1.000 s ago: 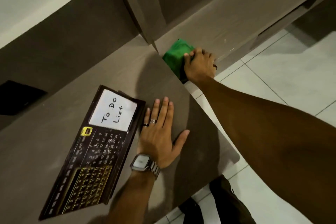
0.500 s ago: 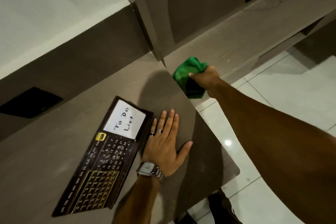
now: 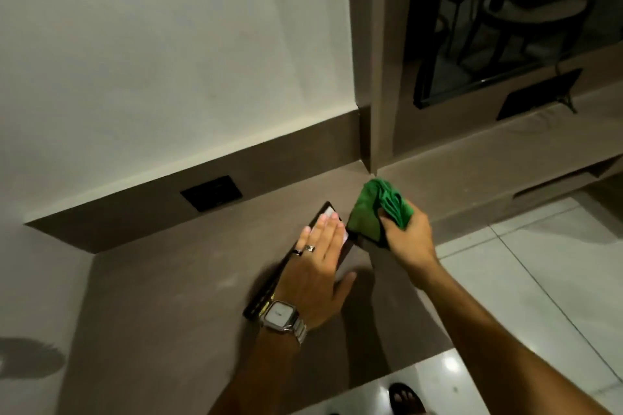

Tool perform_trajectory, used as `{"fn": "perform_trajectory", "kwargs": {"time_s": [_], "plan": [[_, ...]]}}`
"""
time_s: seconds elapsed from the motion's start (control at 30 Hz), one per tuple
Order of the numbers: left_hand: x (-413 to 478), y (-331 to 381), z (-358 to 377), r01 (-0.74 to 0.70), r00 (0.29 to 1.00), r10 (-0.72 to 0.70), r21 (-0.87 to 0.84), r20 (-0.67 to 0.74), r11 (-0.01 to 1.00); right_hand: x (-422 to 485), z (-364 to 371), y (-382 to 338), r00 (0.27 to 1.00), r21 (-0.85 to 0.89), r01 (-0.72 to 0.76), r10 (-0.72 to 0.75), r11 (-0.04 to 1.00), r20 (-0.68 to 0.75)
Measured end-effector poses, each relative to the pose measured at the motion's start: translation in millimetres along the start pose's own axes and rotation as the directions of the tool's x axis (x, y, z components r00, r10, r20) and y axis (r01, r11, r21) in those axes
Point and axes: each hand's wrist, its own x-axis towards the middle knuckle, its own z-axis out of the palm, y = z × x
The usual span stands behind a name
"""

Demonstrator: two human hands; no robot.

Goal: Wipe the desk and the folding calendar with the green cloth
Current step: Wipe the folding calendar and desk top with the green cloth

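Observation:
The brown desk (image 3: 161,307) fills the lower half of the view. The dark folding calendar (image 3: 269,283) lies flat on it, mostly hidden under my left hand (image 3: 317,269), which rests palm down on it with fingers together. Only its left edge and a strip of white note card show. My right hand (image 3: 409,239) is shut on the bunched green cloth (image 3: 374,209), held just right of the calendar's far corner, over the desk's right side. The cloth's lower edge hangs near the calendar corner; I cannot tell whether it touches.
A raised brown ledge with a black socket panel (image 3: 211,193) runs along the back of the desk under a white wall. A lower shelf (image 3: 472,172) and a dark glass cabinet (image 3: 505,27) stand at right. White floor tiles (image 3: 539,280) lie beyond the desk's right edge.
My right hand has brought the green cloth from the lower shelf over to the calendar's far corner. My left hand has slid from the desk onto the calendar. The camera has tilted up.

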Motion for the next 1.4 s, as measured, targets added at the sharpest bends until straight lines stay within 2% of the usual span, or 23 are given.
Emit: {"fn": "perform_trajectory", "kwargs": {"time_s": [0.17, 0.23, 0.3, 0.37, 0.43, 0.53, 0.6, 0.63, 0.7, 0.77, 0.8, 0.87, 0.97, 1.0, 1.07, 1.1, 1.13, 1.2, 1.23, 1.27, 1.33, 1.4], "plan": [[-50.2, -36.6, -18.4, 0.172, 0.979, -0.18, 0.085, 0.092, 0.981, -63.7, 38.7, 0.0, 0.992, -0.081, 0.121, -0.117, 0.989, 0.057], [-64.5, -47.2, -14.5, 0.213, 0.96, -0.228, 0.105, 0.163, 0.971, -89.7, 55.5, 11.8, 0.964, -0.118, 0.25, -0.236, 0.961, 0.121], [-70.7, -53.9, -6.6, 0.232, 0.942, -0.249, 0.099, 0.225, 0.968, -105.9, 71.2, 25.9, 0.915, -0.287, 0.387, -0.327, 0.876, 0.237], [-72.4, -58.5, 2.9, 0.24, 0.933, -0.251, 0.076, 0.256, 0.968, -118.8, 82.0, 40.5, 0.864, -0.402, 0.473, -0.324, 0.784, 0.386], [-72.5, -62.1, 7.5, 0.258, 0.925, -0.257, 0.034, 0.278, 0.965, -129.5, 87.3, 56.3, 0.795, -0.385, 0.567, -0.36, 0.728, 0.488], [-73.7, -64.5, 9.5, 0.227, 0.926, -0.23, 0.044, 0.299, 0.973, -132.5, 90.9, 74.4, 0.751, -0.415, 0.605, -0.312, 0.68, 0.582], [-74.5, -62.7, 8.2, 0.219, 0.929, -0.226, 0.058, 0.293, 0.974, -124.9, 92.4, 77.7, 0.729, -0.485, 0.642, -0.278, 0.594, 0.625], [-74.2, -62.0, 7.7, 0.228, 0.929, -0.232, 0.048, 0.29, 0.972, -120.1, 92.6, 77.9, 0.732, -0.523, 0.647, -0.261, 0.554, 0.629], [-72.4, -60.7, 6.4, 0.248, 0.923, -0.247, 0.032, 0.296, 0.968, -109.4, 91.7, 77.0, 0.796, -0.612, 0.58, -0.213, 0.538, 0.567], [-72.2, -60.3, 5.9, 0.259, 0.915, -0.26, 0.043, 0.309, 0.965, -104.9, 92.1, 76.2, 0.888, -0.68, 0.438, -0.163, 0.588, 0.431], [-72.4, -60.5, 6.1, 0.264, 0.91, -0.265, 0.046, 0.318, 0.963, -105.5, 94.8, 76.5, 0.907, -0.677, 0.397, -0.152, 0.619, 0.393], [-72.7, -61.5, 6.8, 0.277, 0.903, -0.271, 0.03, 0.334, 0.96, -111.7, 102.0, 79.0, 0.874, -0.62, 0.458, -0.194, 0.637, 0.446], [-73.5, -62.6, 7.4, 0.302, 0.906, -0.277, -0.028, 0.32, 0.953, -102.3, 98.3, 74.5, 0.751, -0.496, 0.639, -0.339, 0.588, 0.566], [-73.3, -62.1, 8.1, 0.311, 0.904, -0.283, -0.037, 0.321, 0.95, -89.8, 94.5, 72.0, 0.761, -0.505, 0.632, -0.349, 0.588, 0.546], [-73.4, -61.9, 10.0, 0.314, 0.901, -0.292, -0.019, 0.323, 0.949, -71.5, 89.7, 67.1, 0.854, -0.581, 0.516, -0.322, 0.629, 0.409], [-73.0, -61.6, 10.5, 0.317, 0.9, -0.294, -0.019, 0.321, 0.948, -71.7, 90.5, 65.5, 0.872, -0.6, 0.487, -0.312, 0.635, 0.377], [-72.5, -61.7, 10.7, 0.324, 0.898, -0.296, -0.034, 0.325, 0.946, -77.2, 93.8, 64.7, 0.851, -0.587, 0.521, -0.319, 0.619, 0.417], [-71.6, -64.0, 10.9, 0.345, 0.894, -0.3, -0.082, 0.334, 0.935, -92.6, 100.5, 69.5, 0.736, -0.514, 0.663, -0.347, 0.545, 0.581], [-71.8, -64.8, 11.0, 0.348, 0.894, -0.301, -0.091, 0.332, 0.933, -93.8, 99.4, 70.9, 0.685, -0.488, 0.716, -0.365, 0.499, 0.631], [-72.3, -65.0, 11.1, 0.346, 0.897, -0.302, -0.088, 0.322, 0.934, -86.1, 95.8, 69.4, 0.664, -0.487, 0.739, -0.383, 0.465, 0.642], [-72.9, -64.5, 12.0, 0.344, 0.9, -0.307, -0.072, 0.309, 0.936, -63.2, 86.3, 65.9, 0.715, -0.554, 0.697, -0.39, 0.456, 0.579], [-73.5, -63.3, 11.3, 0.348, 0.899, -0.312, -0.067, 0.306, 0.935, -58.1, 78.6, 65.3, 0.807, -0.626, 0.59, -0.35, 0.51, 0.476]]}}
